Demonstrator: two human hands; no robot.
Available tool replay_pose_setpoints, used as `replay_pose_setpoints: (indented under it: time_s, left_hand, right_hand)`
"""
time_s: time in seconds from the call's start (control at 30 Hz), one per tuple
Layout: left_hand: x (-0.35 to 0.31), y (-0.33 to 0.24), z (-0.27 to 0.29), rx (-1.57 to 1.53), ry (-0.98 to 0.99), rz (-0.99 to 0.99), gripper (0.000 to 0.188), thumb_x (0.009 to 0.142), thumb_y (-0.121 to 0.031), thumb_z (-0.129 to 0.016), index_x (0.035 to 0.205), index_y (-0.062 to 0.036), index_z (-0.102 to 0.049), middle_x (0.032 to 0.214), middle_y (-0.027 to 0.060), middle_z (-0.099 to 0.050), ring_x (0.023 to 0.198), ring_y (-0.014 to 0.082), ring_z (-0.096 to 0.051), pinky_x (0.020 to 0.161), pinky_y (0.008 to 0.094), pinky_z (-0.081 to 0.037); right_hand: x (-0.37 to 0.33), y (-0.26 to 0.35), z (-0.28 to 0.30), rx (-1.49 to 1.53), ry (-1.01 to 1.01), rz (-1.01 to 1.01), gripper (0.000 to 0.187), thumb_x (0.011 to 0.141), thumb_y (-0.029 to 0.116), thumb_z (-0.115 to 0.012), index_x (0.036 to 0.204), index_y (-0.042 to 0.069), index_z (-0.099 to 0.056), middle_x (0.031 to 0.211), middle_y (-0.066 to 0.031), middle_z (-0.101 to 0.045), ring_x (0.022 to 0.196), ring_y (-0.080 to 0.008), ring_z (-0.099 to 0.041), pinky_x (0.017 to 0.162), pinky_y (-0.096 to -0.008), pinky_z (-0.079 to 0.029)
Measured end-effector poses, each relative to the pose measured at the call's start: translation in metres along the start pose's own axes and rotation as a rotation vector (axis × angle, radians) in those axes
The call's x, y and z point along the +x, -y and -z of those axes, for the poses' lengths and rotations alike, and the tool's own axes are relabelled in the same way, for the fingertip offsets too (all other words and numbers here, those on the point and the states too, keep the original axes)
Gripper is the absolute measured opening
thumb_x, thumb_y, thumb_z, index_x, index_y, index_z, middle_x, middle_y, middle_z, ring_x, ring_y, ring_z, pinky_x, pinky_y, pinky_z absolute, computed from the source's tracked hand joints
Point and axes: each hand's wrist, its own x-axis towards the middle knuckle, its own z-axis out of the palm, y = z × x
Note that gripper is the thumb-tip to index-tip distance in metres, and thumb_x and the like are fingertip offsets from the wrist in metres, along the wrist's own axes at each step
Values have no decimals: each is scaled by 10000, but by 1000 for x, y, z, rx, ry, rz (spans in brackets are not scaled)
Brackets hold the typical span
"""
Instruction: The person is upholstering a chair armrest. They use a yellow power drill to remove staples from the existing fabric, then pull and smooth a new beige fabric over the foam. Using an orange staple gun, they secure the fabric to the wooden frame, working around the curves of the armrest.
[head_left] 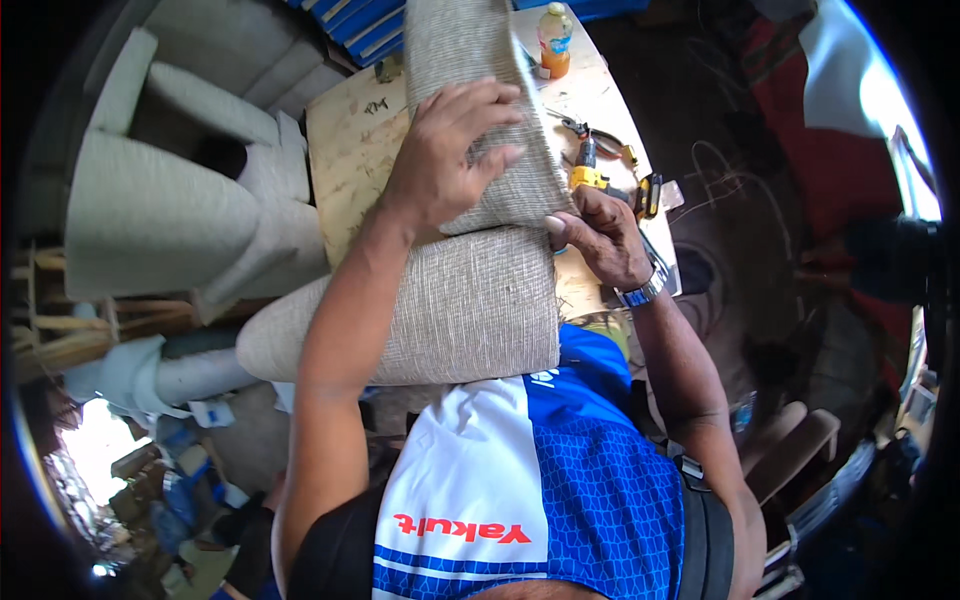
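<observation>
A beige, coarsely woven upholstered piece [480, 300], perhaps part of a chair, lies across the front of the table against my shirt. Its second padded section [465, 50] rises away from me, with a fold between the two. Over that far section is my left hand [455, 150], fingers apart and slightly bent, holding nothing; whether it touches the fabric I cannot tell. At the right end of the fold my right hand [605, 240] is closed, thumb and curled fingers at the fabric's edge. The fingertips are partly hidden.
On the worn wooden table [350, 140] lie a yellow and black cordless drill [597, 180] and pliers-like tools, right of the fabric. A bottle with orange liquid [554, 42] stands behind. At left is a pale upholstered chair [170, 200]; blue slatted material [355, 22] lies at the far edge.
</observation>
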Motion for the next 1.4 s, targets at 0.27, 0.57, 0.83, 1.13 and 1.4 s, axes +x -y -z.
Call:
replay_pose_setpoints:
  time_s: [0.27, 0.57, 0.83, 1.13, 1.4]
  left_hand:
    - [-22, -68, 14, -96, 133, 15, 325, 727, -130, -831, 1010, -123, -672, 1265, 39, -632, 1290, 298, -549, 1135, 513, -378]
    - [-4, -88, 3, -37, 123, 68, 322, 694, -54, -825, 969, -140, -684, 1332, 39, -613, 1325, 331, -499, 1121, 475, -379]
    - [-16, -81, -3, -10, 125, 118, 213, 706, -87, -832, 855, -170, -704, 1402, 8, -582, 1375, 303, -423, 1124, 451, -350]
    - [-30, -76, -4, -43, 88, 52, 218, 697, -50, -830, 854, -158, -726, 1256, 17, -602, 1298, 291, -438, 1120, 431, -362]
    - [-40, -75, -6, -61, 35, 125, 184, 675, -65, -844, 787, -155, -730, 951, -31, -575, 1076, 221, -495, 955, 384, -410]
  right_hand:
    - [0, 49, 17, -385, 0, 337, 315, 859, 170, -770, 740, 33, -511, 657, -105, -516, 591, -281, -528, 535, -380, -405]
    - [-9, 41, 20, -322, -129, 351, 215, 808, 38, -788, 807, 9, -575, 776, -98, -606, 667, -245, -606, 588, -346, -478]
    - [-65, 43, 11, 162, -72, -567, 512, 934, 527, -662, 887, 21, -597, 733, -17, -585, 662, -111, -575, 598, -255, -463]
    - [-4, 24, -4, -442, -8, -241, 935, 863, 845, -414, 741, -52, -647, 631, -182, -609, 589, -295, -600, 553, -453, -457]
    - [16, 50, 10, -344, 236, -166, 603, 1029, 478, -510, 736, -36, -629, 603, -146, -584, 558, -259, -544, 576, -435, -436]
